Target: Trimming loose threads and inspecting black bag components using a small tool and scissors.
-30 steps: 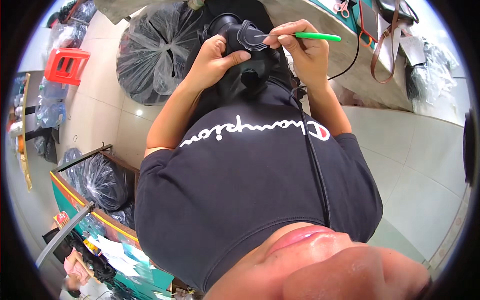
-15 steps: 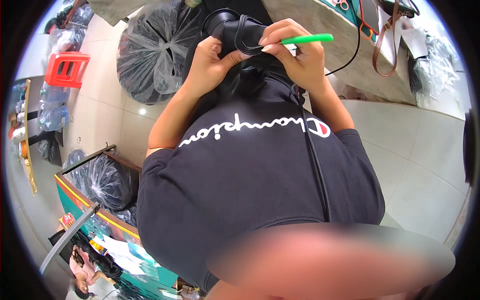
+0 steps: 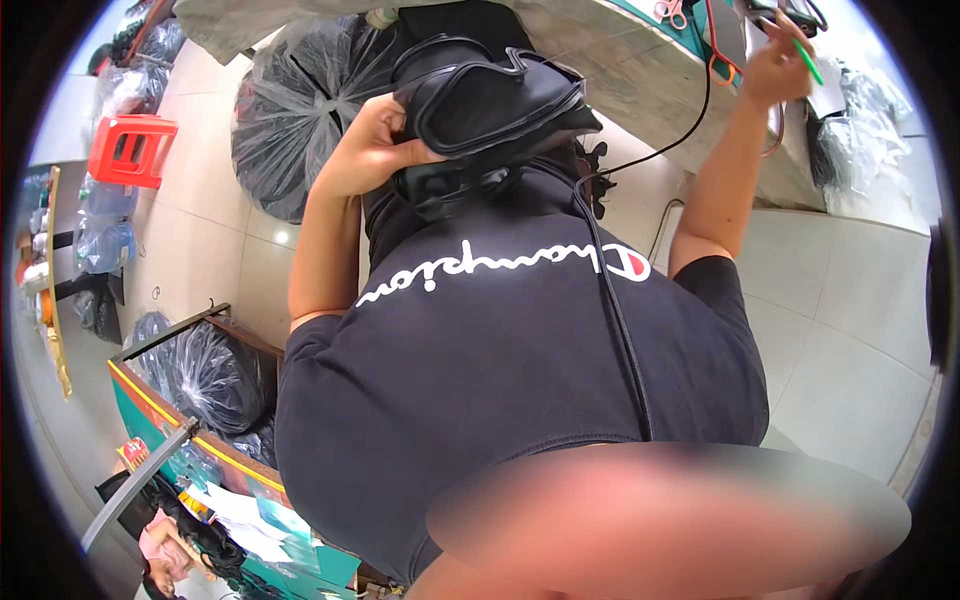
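Observation:
Over my lap, my left hand (image 3: 375, 145) grips a black leather-like bag (image 3: 490, 100) with raised piping along its edge. The fingers are behind it and the thumb lies on its near side. Far to the right, my right hand (image 3: 780, 68) is raised over the worktable's edge, its fingers closed around a slim green-handled tool (image 3: 808, 62). The tool's tip is hidden. Beside that hand, a dark item (image 3: 800, 14) lies on the worktable, and a brown strap is partly hidden by my wrist.
Pink-handled scissors (image 3: 670, 12) and an orange-handled tool (image 3: 722, 70) lie on the worktable (image 3: 640, 60). A black cable (image 3: 655, 155) hangs across its front. Plastic-wrapped bundles (image 3: 300, 130) and a red stool (image 3: 130, 150) stand left. Another person (image 3: 165, 550) is at lower left.
My right hand has left the black bag and moved right to the worktable with the green-handled tool. The bag now lies more spread out, held by the left hand alone.

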Available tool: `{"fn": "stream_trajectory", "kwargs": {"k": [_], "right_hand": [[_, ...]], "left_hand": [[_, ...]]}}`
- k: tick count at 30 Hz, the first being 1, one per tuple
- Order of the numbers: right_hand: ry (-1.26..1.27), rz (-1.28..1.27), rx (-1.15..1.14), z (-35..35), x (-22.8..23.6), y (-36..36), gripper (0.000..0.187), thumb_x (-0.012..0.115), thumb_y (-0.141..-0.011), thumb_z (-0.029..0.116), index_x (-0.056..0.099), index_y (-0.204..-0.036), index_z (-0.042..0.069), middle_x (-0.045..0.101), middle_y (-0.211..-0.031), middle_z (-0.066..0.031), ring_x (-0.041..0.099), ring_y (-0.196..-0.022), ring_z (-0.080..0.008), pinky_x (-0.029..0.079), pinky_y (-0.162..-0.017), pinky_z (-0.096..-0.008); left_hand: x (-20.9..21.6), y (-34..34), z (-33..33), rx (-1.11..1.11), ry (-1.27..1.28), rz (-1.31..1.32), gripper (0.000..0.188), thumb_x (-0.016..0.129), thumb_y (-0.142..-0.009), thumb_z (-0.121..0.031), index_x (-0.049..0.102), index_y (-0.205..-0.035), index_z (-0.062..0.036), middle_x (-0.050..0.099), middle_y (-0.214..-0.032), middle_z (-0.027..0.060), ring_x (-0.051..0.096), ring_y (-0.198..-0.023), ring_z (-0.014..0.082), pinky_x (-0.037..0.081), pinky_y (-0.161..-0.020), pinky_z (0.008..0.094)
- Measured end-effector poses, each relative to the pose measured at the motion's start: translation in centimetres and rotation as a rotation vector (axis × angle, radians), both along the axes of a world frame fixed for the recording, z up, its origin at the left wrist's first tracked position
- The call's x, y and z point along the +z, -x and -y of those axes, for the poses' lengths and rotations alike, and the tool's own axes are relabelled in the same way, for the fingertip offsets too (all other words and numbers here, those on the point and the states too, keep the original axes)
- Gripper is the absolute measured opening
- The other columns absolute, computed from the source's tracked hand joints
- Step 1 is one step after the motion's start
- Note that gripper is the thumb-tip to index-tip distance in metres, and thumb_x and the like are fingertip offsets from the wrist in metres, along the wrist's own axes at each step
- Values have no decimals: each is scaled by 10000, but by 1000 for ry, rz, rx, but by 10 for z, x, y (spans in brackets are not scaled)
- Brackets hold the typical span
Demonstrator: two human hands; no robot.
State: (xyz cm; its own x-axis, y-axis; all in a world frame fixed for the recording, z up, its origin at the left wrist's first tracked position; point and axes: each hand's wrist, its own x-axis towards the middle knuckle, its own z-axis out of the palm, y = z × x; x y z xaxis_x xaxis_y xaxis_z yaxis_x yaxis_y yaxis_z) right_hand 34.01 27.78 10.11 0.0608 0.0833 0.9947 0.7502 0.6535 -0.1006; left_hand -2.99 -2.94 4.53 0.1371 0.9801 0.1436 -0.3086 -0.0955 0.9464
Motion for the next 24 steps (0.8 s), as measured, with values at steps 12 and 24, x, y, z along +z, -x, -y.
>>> {"fn": "stream_trajectory", "kwargs": {"k": [12,24], "right_hand": [[490,-172,62,15,46,-120,215,590,-957,180,723,-914,17,723,-785,-74,697,-719,-139,541,-643,-264],[1024,342,1381,165,-8,110,77,629,-906,39,649,-914,-34,616,-919,-77,581,-827,-121,455,-704,-247]], "left_hand": [[-19,33,-6,-234,43,-5,325,713,-756,110,608,-1057,47,660,-975,19,597,-921,81,500,-803,241],[-5,-19,-17,-139,156,-178,431,777,-757,-2,582,-1137,58,654,-980,10,585,-866,55,486,-764,210]]}}
